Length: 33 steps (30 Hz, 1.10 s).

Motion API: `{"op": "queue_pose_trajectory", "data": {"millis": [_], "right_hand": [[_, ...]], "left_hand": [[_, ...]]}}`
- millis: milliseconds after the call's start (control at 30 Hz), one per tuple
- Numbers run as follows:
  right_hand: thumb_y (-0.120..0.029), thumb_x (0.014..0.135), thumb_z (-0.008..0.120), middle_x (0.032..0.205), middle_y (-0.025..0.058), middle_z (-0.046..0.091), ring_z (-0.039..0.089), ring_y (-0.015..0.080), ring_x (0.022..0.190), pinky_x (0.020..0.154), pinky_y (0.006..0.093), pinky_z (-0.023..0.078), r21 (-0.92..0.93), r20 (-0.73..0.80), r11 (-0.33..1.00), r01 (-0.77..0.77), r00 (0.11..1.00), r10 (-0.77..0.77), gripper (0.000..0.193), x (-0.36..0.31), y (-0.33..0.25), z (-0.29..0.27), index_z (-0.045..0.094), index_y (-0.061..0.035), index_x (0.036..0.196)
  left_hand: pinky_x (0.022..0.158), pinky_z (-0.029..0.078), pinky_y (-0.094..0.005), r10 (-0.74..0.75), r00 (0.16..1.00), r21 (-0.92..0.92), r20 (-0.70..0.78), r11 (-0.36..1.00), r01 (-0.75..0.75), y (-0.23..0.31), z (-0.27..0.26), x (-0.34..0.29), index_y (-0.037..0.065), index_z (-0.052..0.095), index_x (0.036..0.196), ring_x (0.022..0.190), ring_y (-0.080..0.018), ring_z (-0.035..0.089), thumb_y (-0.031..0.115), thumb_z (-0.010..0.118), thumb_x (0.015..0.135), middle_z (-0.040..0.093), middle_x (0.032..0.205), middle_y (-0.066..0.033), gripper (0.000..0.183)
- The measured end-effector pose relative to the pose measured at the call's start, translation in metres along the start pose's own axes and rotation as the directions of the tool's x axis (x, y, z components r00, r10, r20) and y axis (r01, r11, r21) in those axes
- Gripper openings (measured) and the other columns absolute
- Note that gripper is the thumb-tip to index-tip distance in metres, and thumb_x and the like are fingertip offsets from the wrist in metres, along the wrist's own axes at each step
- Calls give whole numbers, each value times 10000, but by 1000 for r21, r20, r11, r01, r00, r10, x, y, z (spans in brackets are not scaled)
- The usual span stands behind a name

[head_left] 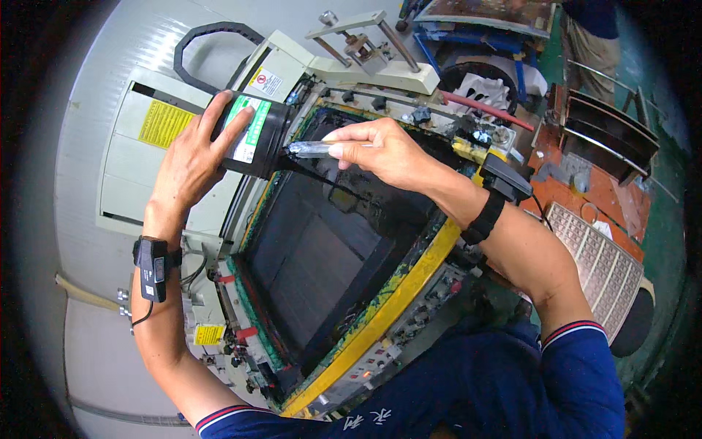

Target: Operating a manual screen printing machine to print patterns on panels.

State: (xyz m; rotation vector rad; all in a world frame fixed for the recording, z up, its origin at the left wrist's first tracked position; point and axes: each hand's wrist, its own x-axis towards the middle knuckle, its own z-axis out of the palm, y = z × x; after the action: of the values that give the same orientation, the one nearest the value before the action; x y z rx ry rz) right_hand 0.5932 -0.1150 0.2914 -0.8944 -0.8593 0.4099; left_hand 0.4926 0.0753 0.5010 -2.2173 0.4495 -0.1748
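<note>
A black plastic jar (272, 139) with a green and white label lies tipped on its side, its mouth facing right. My left hand (191, 152) is closed round it, fingers spread over the label and outer end. Dark ink (322, 178) runs from the mouth down onto the printing screen (303, 256) below. In my right hand (384, 152) is a spatula (313, 148) with a smeared, shiny blade, pinched between thumb and fingers. Its tip is at the jar's mouth; whether it touches the rim I cannot tell. Wet black ink pools on the screen's far right part.
A yellow bar (380, 318) borders the screen's near right side. A metal clamp bracket (363, 50) rises at the far side. To the right stand a black bin (482, 80), an orange table (563, 179) and a patterned sheet (596, 256). Another person (594, 47) stands at the far right.
</note>
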Motion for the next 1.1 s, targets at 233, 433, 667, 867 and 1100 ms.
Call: {"op": "queue_pose_trajectory", "data": {"millis": [233,433,667,867,1100], "right_hand": [[-177,890,609,768,20,632,545,69,712,652,220,423,-48,6,999,-10,1000,10,266,2,1,-3,663,26,1053],[-188,887,611,759,16,632,542,67,699,639,219,420,-78,9,997,-6,1000,7,269,3,2,-5,667,17,1052],[-176,887,607,770,27,634,551,80,699,655,231,440,-71,5,997,0,1000,1,273,2,2,-5,661,28,1061],[-172,890,605,778,32,638,558,76,711,656,223,441,-70,-4,997,-39,999,38,265,4,4,-6,663,21,1062],[-170,889,612,797,33,649,571,77,717,652,221,445,-51,-2,998,-22,1000,22,275,5,1,-7,657,31,1071]], "left_hand": [[894,508,-414,-12,1000,4,27,1000,12,0,2,3,241,382,1371,1117,-342,542,-88,670,623,373,1405,-135,867],[889,514,-412,-25,999,12,48,1000,24,1,3,6,243,382,1372,1119,-338,546,-80,644,660,373,1408,-138,825],[879,519,-409,-22,998,26,57,999,20,1,5,7,232,386,1369,1100,-339,556,-65,611,704,374,1409,-133,761],[878,520,-410,-22,998,25,60,999,20,1,6,10,224,388,1366,1095,-334,561,-51,604,728,374,1409,-131,728],[894,513,-409,-12,999,16,49,1000,11,-2,6,13,222,385,1366,1107,-338,557,-50,599,735,372,1410,-137,720]]}}
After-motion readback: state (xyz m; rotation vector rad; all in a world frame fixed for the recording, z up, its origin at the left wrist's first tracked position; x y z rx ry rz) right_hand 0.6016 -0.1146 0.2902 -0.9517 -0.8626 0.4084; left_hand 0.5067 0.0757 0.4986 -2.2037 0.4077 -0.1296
